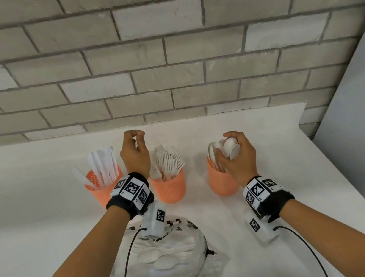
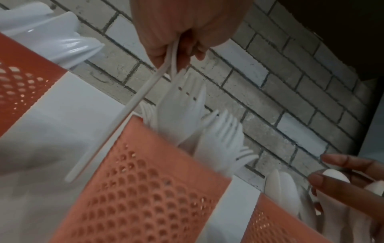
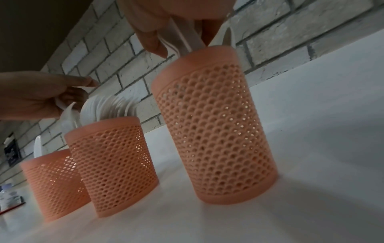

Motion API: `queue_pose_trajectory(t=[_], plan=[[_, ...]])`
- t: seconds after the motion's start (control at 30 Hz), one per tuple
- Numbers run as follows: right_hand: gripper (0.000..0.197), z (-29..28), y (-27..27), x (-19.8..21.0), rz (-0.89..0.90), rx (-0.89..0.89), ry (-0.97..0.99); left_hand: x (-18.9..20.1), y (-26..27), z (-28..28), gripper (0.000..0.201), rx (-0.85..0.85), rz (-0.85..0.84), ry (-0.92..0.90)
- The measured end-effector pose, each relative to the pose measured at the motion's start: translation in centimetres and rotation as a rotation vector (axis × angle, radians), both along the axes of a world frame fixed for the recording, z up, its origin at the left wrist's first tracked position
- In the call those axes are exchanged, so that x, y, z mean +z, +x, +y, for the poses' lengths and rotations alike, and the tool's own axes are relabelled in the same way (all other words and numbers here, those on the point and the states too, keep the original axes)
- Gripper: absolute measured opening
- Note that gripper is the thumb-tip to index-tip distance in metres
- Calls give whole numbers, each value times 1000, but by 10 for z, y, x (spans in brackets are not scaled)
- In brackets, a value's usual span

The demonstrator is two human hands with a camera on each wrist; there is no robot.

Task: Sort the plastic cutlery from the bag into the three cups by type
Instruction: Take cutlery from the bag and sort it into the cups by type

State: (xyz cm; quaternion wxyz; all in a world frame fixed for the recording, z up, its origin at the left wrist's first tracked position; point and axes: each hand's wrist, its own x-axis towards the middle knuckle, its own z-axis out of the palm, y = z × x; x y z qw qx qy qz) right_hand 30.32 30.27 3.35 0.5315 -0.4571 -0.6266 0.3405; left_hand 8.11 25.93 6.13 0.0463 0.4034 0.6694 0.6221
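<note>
Three orange perforated cups stand in a row: the left cup (image 1: 99,193) holds knives, the middle cup (image 1: 170,188) forks, the right cup (image 1: 220,182) spoons. My left hand (image 1: 134,153) is raised between the left and middle cups. It pinches white cutlery (image 2: 133,105) by thin handles; its type is unclear. My right hand (image 1: 240,160) grips a bunch of white spoons (image 1: 230,147) over the right cup (image 3: 214,131), handles pointing down into it. A clear plastic bag (image 1: 163,262) of white cutlery lies near me.
The white table (image 1: 32,212) ends at a grey brick wall (image 1: 167,80) behind the cups. Its right edge runs diagonally beside a grey panel (image 1: 364,107). Black cables (image 1: 126,256) from the wrist cameras hang over the bag.
</note>
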Motion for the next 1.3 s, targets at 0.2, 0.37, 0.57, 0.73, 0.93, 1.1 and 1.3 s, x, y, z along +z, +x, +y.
queue_pose_trajectory(t=[0.2,0.37,0.57,0.73,0.93,1.1,1.3], plan=[[32,4,2,-2,7,-53,15,32,-9,3,35,5,-44,95],[35,3,2,3,55,-45,-16,54,-14,3,44,-15,-262,182],[63,8,7,3,16,-57,57,50,-13,4,49,-61,-354,182],[55,9,11,4,-150,-46,157,39,-10,4,49,-62,-453,161],[43,7,3,-1,-572,-40,309,28,6,5,41,-53,-373,70],[36,6,4,-2,-656,-48,364,21,16,4,44,-58,-381,37],[43,6,3,9,-715,35,221,-1,35,-3,41,-111,-91,-214]])
